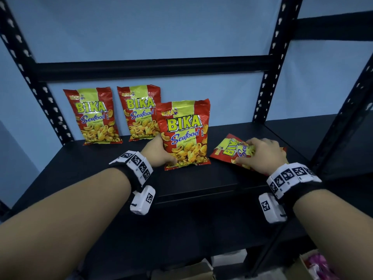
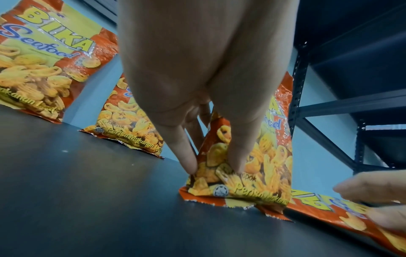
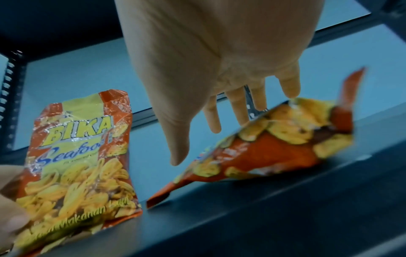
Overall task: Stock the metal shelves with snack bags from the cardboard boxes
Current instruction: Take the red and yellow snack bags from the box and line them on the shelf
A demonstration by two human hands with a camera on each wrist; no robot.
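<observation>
Four snack bags (image 1: 98, 116) sit on one black metal shelf (image 1: 80, 168), with two hands (image 1: 159, 152) present.

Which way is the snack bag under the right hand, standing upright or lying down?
Lying down. The bag rests face-up on the shelf under the right hand, unlike the other bags.

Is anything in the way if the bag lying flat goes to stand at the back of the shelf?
Nothing visible. The shelf behind the flat bag is bare up to the wall; the right hand rests on it.
</observation>
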